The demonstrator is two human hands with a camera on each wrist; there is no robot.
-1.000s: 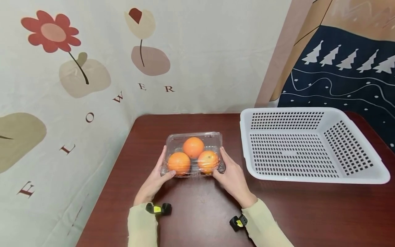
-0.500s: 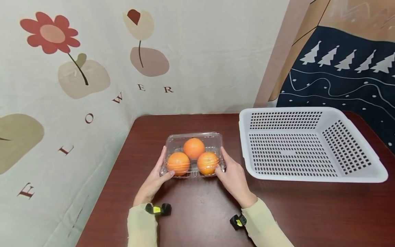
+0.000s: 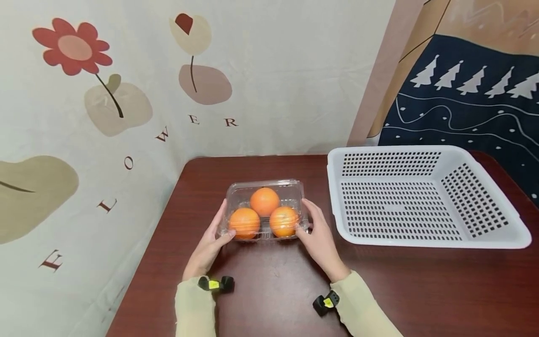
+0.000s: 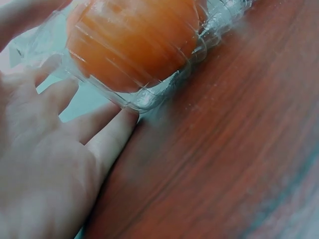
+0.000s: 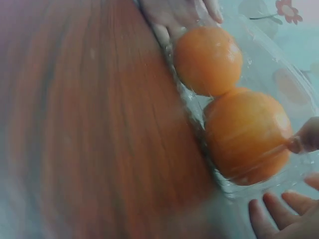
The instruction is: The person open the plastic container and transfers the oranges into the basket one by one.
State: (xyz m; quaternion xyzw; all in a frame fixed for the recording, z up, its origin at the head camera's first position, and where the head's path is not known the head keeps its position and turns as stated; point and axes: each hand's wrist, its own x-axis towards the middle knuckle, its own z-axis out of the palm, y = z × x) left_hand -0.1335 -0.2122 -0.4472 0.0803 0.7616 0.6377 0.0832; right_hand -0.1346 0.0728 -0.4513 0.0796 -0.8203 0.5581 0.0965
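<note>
A clear plastic clamshell box (image 3: 286,189) stands on the brown table, its lid down over three oranges. One orange (image 3: 264,201) lies behind the other two. My left hand (image 3: 208,245) holds the box's left side, thumb at the front corner and fingers along the side wall. On the opposite side is my right hand (image 3: 317,238), its thumb (image 5: 305,138) touching the lid over the right orange (image 5: 248,137). In the right wrist view, the lower fingers of that hand lie just off the box edge. The left wrist view shows left fingertips (image 4: 130,115) against the box's lower edge.
A white perforated plastic basket (image 3: 337,196) stands to the right of the box on the table (image 3: 269,290). Behind the table hangs a patterned cloth (image 3: 286,93). Both wrists wear black camera straps.
The box stays in place between my hands. My right thumb has moved slightly up and inward from the front corner, and its fingers sit a little looser. My left thumb has shifted slightly left.
</note>
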